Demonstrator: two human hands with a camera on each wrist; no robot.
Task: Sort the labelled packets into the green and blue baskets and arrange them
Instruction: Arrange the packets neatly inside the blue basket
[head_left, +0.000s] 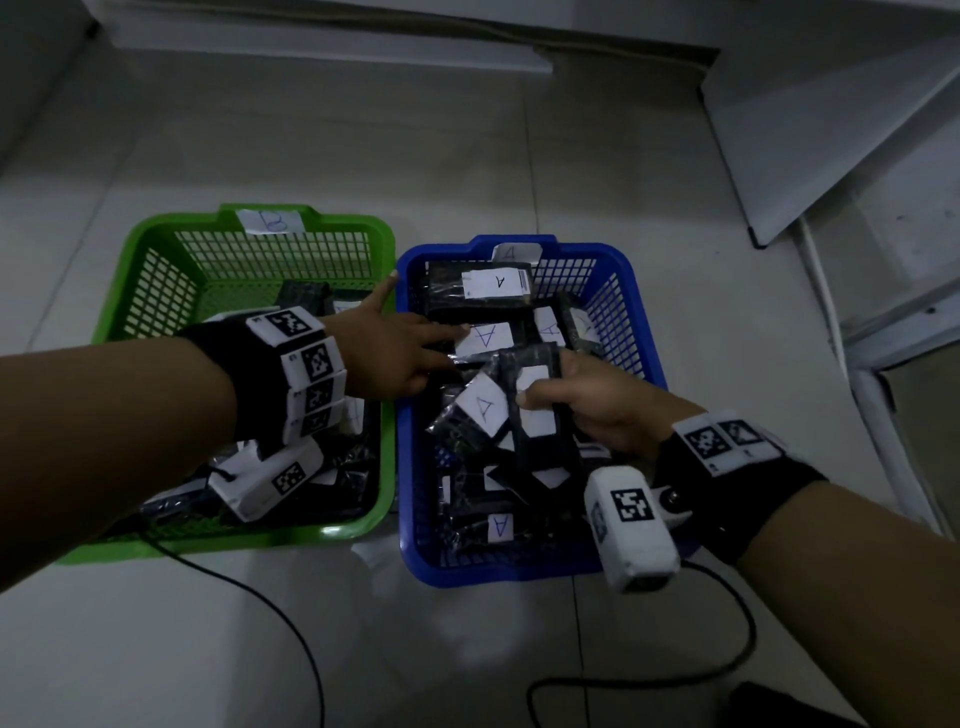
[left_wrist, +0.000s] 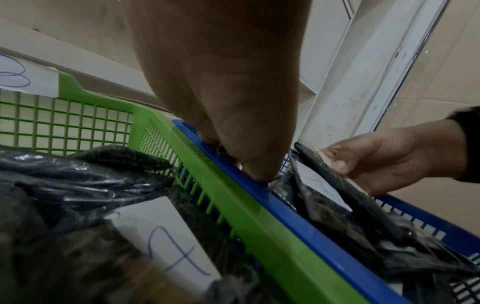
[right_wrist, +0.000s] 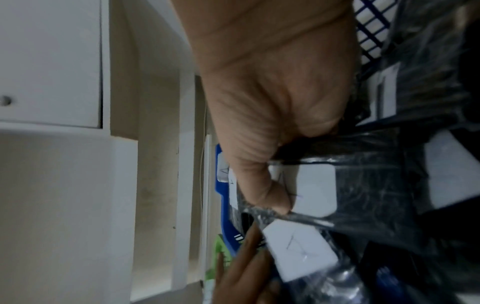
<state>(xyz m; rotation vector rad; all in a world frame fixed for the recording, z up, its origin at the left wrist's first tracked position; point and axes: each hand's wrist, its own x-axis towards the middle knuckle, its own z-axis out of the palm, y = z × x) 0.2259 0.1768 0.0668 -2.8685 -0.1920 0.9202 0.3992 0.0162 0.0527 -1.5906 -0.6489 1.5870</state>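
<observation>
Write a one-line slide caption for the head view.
Right hand grips a black packet above the blue basket; left hand reaches in.

Dim light is falling on a pale tiled floor (head_left: 467, 145); a white cabinet (head_left: 831, 104) is standing at its far right corner, a black cable (head_left: 291, 629) trailing across the near tiles.

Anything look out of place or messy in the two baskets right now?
Yes: in the left wrist view, a packet in the green basket, whose tag reads B, bears a label that looks like an A. The blue basket's packets lie tilted and overlapping, not arranged.
</observation>
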